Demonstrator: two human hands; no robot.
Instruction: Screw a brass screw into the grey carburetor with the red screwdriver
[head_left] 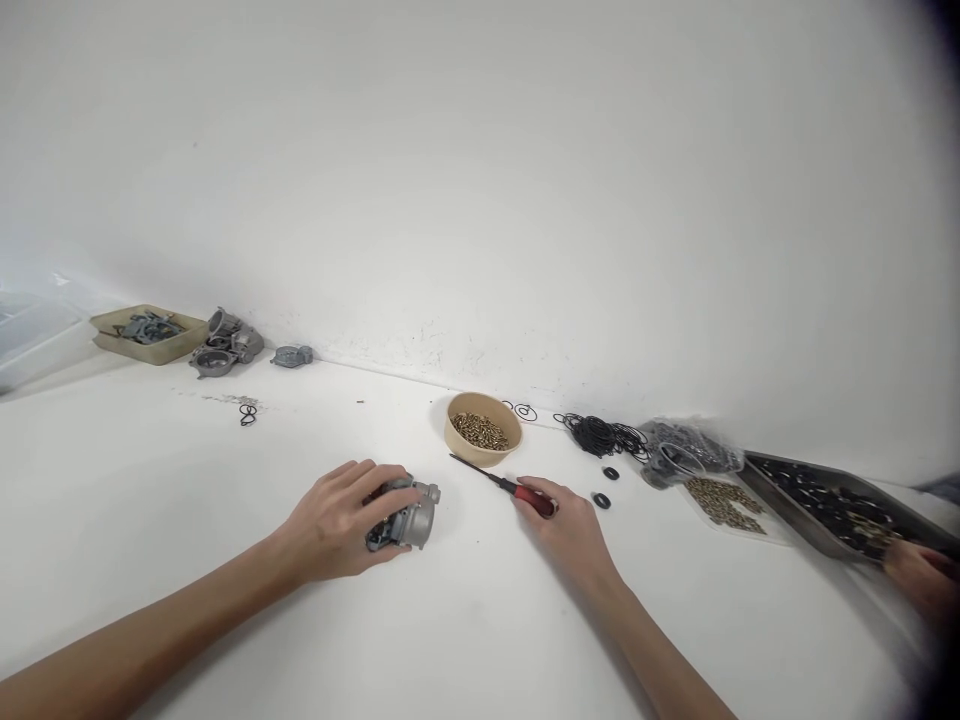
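Note:
My left hand (341, 520) is wrapped round a grey metal carburetor-like part (415, 522) on the white table, its round opening facing right. To its right, my right hand (562, 520) grips a screwdriver by its red and black handle (535, 499). The dark shaft points up and left, its tip just in front of a tan bowl (484, 456) of small brass-coloured screws (480, 431). Two small black rings (601, 500) lie right of my right hand.
At the back left are a tray of parts (169, 348), grey castings (229, 345) and a small cover (292, 356). Black O-rings (600, 436), a plastic bag (690, 450), brass pieces (724, 503) and a metal tray (810, 535) touched by another person's hand (919, 575) are right.

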